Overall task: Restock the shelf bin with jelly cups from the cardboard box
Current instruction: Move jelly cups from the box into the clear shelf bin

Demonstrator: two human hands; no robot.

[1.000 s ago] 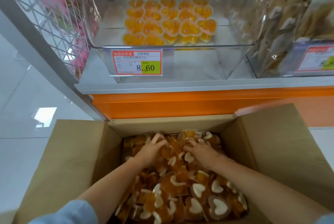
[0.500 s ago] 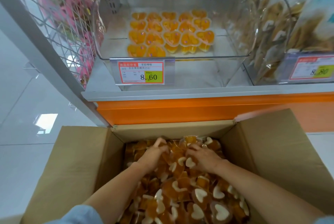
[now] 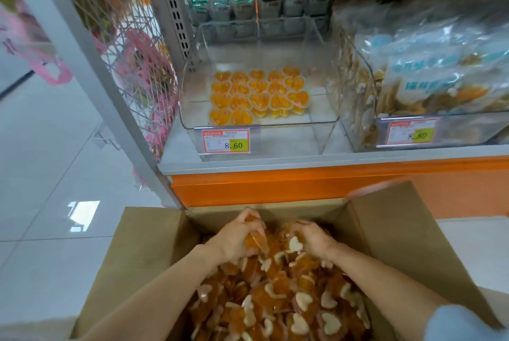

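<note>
An open cardboard box (image 3: pixel 143 252) at the bottom is heaped with orange heart-shaped jelly cups (image 3: pixel 275 299). Both hands are at its far end. My left hand (image 3: pixel 237 238) grips a bunch of the cups (image 3: pixel 256 240), its fingers curled round them. My right hand (image 3: pixel 312 238) curls round more cups (image 3: pixel 294 244) beside it. Above, a clear shelf bin (image 3: pixel 325 123) holds several rows of orange jelly cups (image 3: pixel 259 95) on its floor, with bare floor at its front and sides.
A price tag reading 8.60 (image 3: pixel 226 141) hangs on the bin's front. An orange shelf base (image 3: pixel 303 186) stands between box and bin. Bagged snacks (image 3: pixel 429 76) fill the bin to the right. A wire rack with pink items (image 3: pixel 143 73) stands to the left.
Both hands have closed round handfuls of jelly cups and lifted slightly at the box's far end. The camera has tilted up, showing more of the shelf.
</note>
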